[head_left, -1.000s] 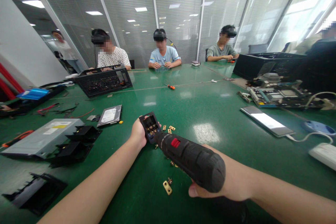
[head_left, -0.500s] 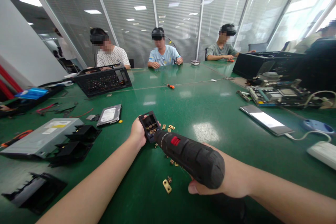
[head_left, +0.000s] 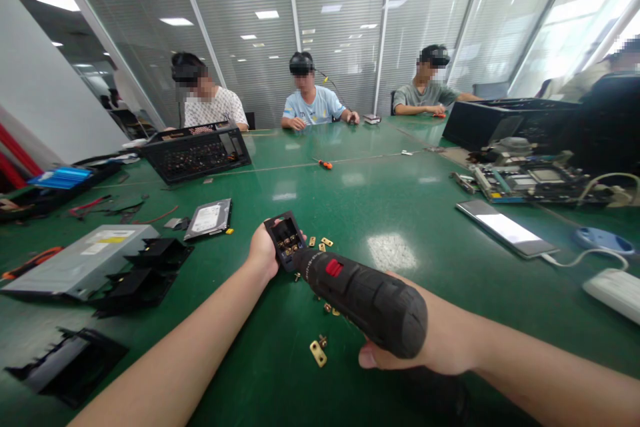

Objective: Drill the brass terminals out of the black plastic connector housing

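Observation:
My left hand is closed around a small black terminal block with brass-coloured screws inside it. My right hand grips a black power drill with a red switch on top. The drill's front end reaches the lower right edge of the block; its tip is hidden. Brass link plates lie near the block, and another brass plate rests closer to me beside a small screw. More loose screws are scattered under the drill.
Black plastic housings and a grey optical drive lie at left, near a hard drive. An orange screwdriver lies mid-table. A phone and circuit boards are at right. Several people sit around the table.
My hands, the drill and the block look almost unmoved. Across the table, the middle person's hand has shifted slightly to the right.

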### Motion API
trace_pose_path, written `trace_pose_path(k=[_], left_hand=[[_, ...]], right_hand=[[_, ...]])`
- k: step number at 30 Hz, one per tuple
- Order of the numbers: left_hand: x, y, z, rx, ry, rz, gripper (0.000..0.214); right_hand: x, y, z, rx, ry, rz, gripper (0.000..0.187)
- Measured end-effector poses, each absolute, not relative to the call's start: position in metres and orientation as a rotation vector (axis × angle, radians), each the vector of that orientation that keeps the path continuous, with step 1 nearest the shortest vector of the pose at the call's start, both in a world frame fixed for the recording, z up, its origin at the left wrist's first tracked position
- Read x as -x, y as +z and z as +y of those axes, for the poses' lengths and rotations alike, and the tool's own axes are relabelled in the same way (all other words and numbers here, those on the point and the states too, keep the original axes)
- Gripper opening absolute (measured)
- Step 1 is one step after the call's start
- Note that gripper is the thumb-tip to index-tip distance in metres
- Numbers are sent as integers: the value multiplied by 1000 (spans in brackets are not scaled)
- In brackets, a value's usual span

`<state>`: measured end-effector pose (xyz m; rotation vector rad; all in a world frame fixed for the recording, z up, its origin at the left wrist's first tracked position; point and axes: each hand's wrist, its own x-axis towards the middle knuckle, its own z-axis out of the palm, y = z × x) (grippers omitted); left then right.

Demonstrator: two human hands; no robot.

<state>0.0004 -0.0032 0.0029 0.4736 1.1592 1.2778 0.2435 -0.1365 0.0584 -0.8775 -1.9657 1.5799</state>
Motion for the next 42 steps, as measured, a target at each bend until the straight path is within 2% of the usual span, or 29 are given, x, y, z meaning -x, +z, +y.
trace_pose_path(k=[7,18,25,29,33,42], left_hand=[[-1,3,-3,-461,1283,1158,25],[0,3,-2,-417,1280,1153,26],[-1,3,-3,-475,1278,1175,24],[0,3,-3,-506,1277,1179,23],[0,3,-3,-520,1280,1178,23],[0,5,-3,-506,1271,1180,28]], right_hand=[[-244,58,-136,872,1608,-1949,35],[-244,59,-137,873,1623,-1927,28],[-243,56,-135,898,1609,-1933,43],[-244,50,-133,903,1834,-1850,49],[-245,42,-131,886,2153,-1630,63],[-248,23,-124,752,2383,-1351,73]])
